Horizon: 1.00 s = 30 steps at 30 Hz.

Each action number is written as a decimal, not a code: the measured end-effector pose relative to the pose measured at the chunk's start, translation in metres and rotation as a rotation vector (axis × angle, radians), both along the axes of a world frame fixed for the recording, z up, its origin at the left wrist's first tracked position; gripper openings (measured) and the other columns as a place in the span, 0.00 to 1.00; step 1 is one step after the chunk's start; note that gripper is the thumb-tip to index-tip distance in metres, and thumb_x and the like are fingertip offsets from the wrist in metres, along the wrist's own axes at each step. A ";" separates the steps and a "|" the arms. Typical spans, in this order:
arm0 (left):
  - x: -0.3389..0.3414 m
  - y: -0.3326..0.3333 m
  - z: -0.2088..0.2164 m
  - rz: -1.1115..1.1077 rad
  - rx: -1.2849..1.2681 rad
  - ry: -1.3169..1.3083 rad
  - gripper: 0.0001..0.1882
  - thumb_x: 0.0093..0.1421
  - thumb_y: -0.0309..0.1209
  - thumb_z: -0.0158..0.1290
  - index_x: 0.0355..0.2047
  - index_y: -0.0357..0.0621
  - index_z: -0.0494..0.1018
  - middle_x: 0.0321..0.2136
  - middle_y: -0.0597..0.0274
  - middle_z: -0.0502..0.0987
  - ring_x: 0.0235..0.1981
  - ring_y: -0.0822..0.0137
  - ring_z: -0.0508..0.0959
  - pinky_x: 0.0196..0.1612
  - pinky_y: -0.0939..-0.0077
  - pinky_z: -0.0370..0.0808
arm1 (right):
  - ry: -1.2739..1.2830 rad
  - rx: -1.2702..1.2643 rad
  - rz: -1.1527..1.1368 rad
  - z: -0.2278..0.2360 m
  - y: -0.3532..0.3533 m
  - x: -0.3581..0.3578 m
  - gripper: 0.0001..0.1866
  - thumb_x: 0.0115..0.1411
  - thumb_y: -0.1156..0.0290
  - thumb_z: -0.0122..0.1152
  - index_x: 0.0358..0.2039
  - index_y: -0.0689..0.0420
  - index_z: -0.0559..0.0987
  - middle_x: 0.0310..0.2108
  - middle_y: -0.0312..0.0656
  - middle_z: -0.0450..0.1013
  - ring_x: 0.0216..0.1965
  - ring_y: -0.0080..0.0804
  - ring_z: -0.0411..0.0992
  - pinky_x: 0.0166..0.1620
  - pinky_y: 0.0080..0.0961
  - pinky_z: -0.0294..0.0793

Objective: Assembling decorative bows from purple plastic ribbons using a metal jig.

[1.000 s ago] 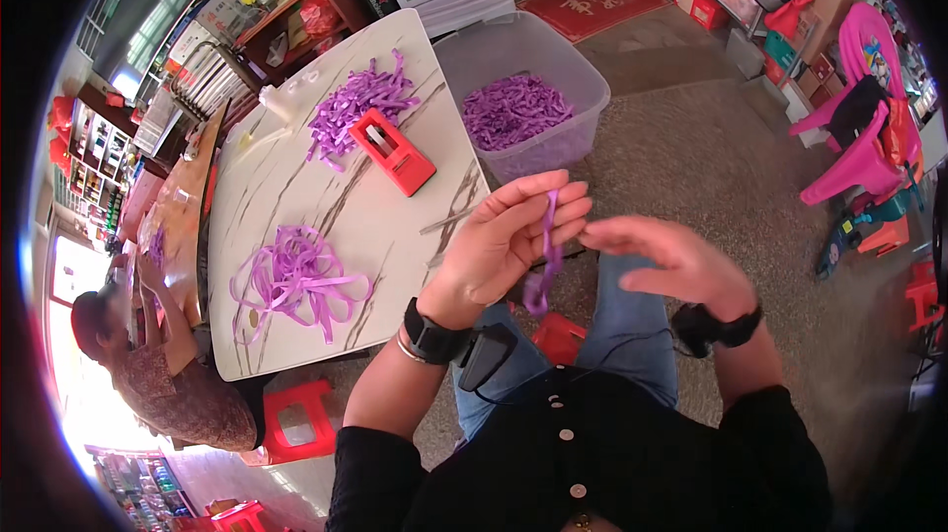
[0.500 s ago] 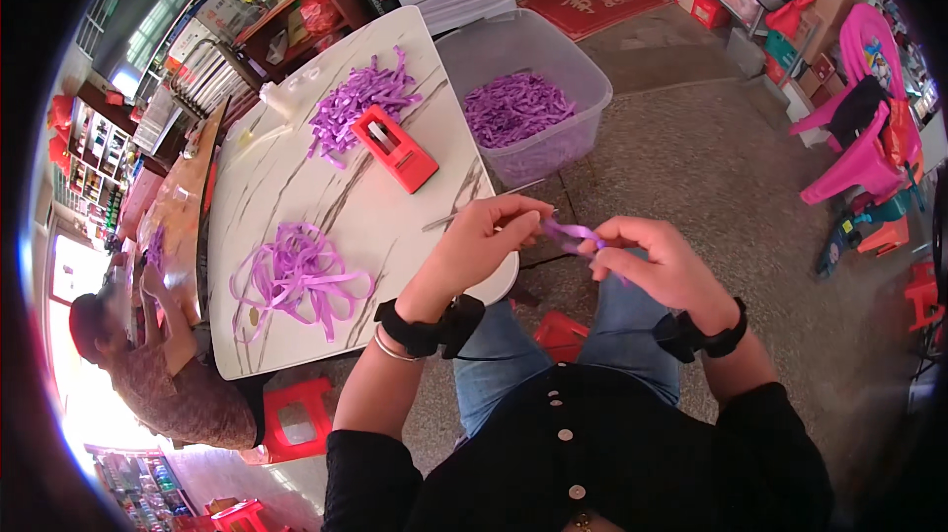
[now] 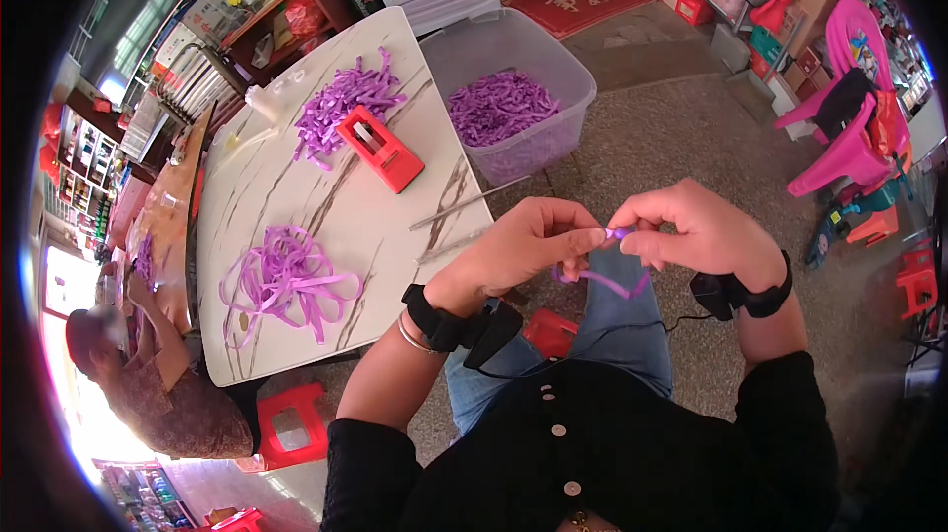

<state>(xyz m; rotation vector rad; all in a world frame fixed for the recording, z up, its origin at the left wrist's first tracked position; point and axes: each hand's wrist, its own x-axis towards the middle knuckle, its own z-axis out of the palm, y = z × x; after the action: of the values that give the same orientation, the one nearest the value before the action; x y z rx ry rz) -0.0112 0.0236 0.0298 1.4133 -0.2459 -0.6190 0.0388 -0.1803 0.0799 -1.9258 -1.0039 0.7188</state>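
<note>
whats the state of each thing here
left hand, pinching purple strip
right hand, pinching purple strip
purple strip, held, part hanging curved
long purple ribbon, loosely tangled
short purple pieces, heaped
translucent bin, open, partly filled
red plastic device, untouched

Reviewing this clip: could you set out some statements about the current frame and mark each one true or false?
1. The left hand and right hand both pinch one purple strip. True.
2. The red holder stands on the floor. False: the red holder is on the table.
3. The translucent bin beside the table contains short purple pieces. True.
4. The loose tangle of ribbon lies inside the bin. False: the tangle lies on the table.
5. A band is worn on only one of the person's wrists. False: both wrists have black bands.
</note>
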 end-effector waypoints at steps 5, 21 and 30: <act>-0.002 0.003 -0.002 0.083 -0.050 0.038 0.11 0.58 0.34 0.47 0.32 0.36 0.70 0.24 0.66 0.72 0.24 0.77 0.72 0.30 0.87 0.68 | 0.419 0.090 -0.004 -0.016 -0.003 0.016 0.12 0.59 0.66 0.48 0.32 0.62 0.74 0.15 0.33 0.67 0.18 0.17 0.65 0.25 0.15 0.64; 0.022 -0.004 0.000 0.262 -0.053 -0.056 0.14 0.59 0.34 0.45 0.36 0.35 0.73 0.34 0.61 0.75 0.38 0.74 0.71 0.46 0.81 0.64 | -0.298 0.360 -0.404 -0.041 0.009 0.021 0.08 0.55 0.74 0.50 0.34 0.63 0.71 0.27 0.33 0.69 0.27 0.15 0.65 0.30 0.13 0.64; 0.050 -0.027 0.004 0.369 0.070 -0.273 0.13 0.58 0.32 0.46 0.36 0.35 0.73 0.33 0.60 0.75 0.37 0.74 0.72 0.43 0.80 0.65 | 0.242 0.525 -0.454 -0.072 0.025 0.014 0.15 0.54 0.75 0.52 0.43 0.61 0.67 0.30 0.31 0.68 0.25 0.14 0.64 0.27 0.11 0.64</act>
<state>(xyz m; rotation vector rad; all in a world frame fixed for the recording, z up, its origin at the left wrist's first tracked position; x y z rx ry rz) 0.0383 -0.0033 0.0335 1.5615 -0.1734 -0.1318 0.0524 -0.1555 0.0076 -1.4819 -0.5070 0.3648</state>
